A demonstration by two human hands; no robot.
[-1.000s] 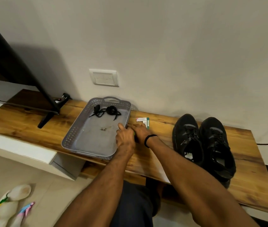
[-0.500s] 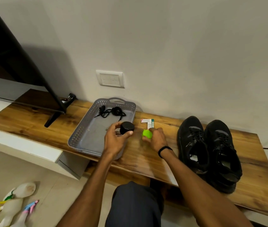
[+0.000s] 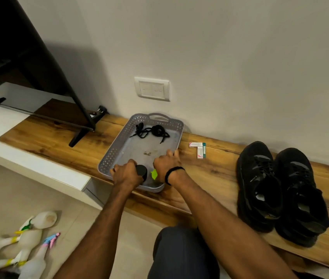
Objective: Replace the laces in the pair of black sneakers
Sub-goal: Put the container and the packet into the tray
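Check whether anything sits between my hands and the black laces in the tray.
Nothing visible blocks it. Only bare tray and a few crumbs lie between the laces and the left hand and right hand. The left hand grips a black round object.

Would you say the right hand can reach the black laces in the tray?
Probably yes: the right hand is at the rim of the tray, with nothing tall between it and the laces, though the green thing by its palm may hinder gripping.
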